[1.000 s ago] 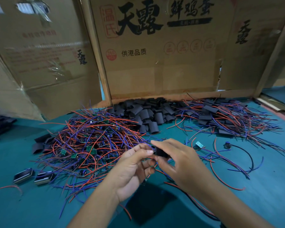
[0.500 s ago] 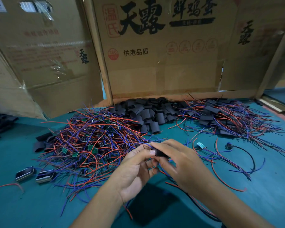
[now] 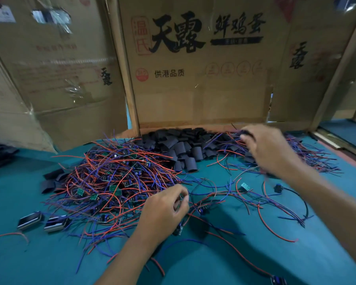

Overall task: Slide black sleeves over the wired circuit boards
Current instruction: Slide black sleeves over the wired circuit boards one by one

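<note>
A tangle of red and purple wires with small green circuit boards (image 3: 115, 182) lies left of centre on the teal table (image 3: 49, 254). Behind it is a heap of loose black sleeves (image 3: 179, 145). At the back right, a second heap of sleeved boards (image 3: 312, 157) trails wires. My left hand (image 3: 164, 208) is at the near edge of the tangle, fingers pinched on a wired circuit board (image 3: 178, 229) that hangs below the palm. My right hand (image 3: 269, 149), blurred, is over the right heap with a black sleeved board (image 3: 245, 133) at its fingertips.
Cardboard boxes (image 3: 193, 89) wall off the back of the table. A loose board with wires (image 3: 245, 187) and a black plug on a cable (image 3: 277, 188) lie at centre right. Two metal-edged parts (image 3: 30, 220) sit front left. More black sleeves (image 3: 0, 155) lie far left.
My hands were together at the centre, working a black sleeve onto a board. Now my right hand has swung back-right with the sleeved board, and my left hand has moved to the wire tangle.
</note>
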### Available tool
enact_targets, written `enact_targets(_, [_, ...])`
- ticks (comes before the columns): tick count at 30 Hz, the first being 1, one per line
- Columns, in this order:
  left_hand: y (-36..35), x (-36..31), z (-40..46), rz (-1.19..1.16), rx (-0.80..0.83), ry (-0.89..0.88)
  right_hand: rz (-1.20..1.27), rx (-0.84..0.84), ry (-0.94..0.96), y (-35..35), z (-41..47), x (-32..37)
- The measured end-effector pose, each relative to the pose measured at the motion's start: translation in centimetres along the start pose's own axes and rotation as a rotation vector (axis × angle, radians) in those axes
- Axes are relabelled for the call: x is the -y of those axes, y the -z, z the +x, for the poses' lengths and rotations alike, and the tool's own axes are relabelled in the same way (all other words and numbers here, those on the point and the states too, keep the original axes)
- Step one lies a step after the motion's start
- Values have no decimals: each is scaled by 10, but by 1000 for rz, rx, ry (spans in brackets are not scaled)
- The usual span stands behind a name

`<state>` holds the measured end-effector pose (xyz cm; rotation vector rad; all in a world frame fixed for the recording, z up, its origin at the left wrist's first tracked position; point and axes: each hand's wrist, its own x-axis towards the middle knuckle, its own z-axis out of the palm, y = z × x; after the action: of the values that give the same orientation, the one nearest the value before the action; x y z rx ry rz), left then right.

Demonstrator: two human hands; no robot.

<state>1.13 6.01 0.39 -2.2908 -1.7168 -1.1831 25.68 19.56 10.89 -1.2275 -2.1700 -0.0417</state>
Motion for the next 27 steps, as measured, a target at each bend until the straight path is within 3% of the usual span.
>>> enact_targets(5, [5, 5, 3, 114, -76, -49, -286, -15, -196, 10, 74, -70])
enact_targets(9, [13, 14, 6, 161, -168, -78, -370, 222, -485, -24, 89, -70])
enact_targets(13, [17, 20, 6, 209, -205, -85, -190, 435, -231, -98, 78, -13])
enact_targets(15, [16, 22, 6, 210, -197, -75, -108, 509, -218, -130, 71, 16])
enact_targets(19, [14, 26, 3, 201, -172, -57, 35, 350, -324, -169, 80, 51])
enact_targets(23, [13, 34, 1, 202, -156, -18, 109, 373, -450, -186, 88, 68])
enact_targets(27, [13, 34, 3, 173, -171, -12, 270, 231, -482, -164, 69, 75])
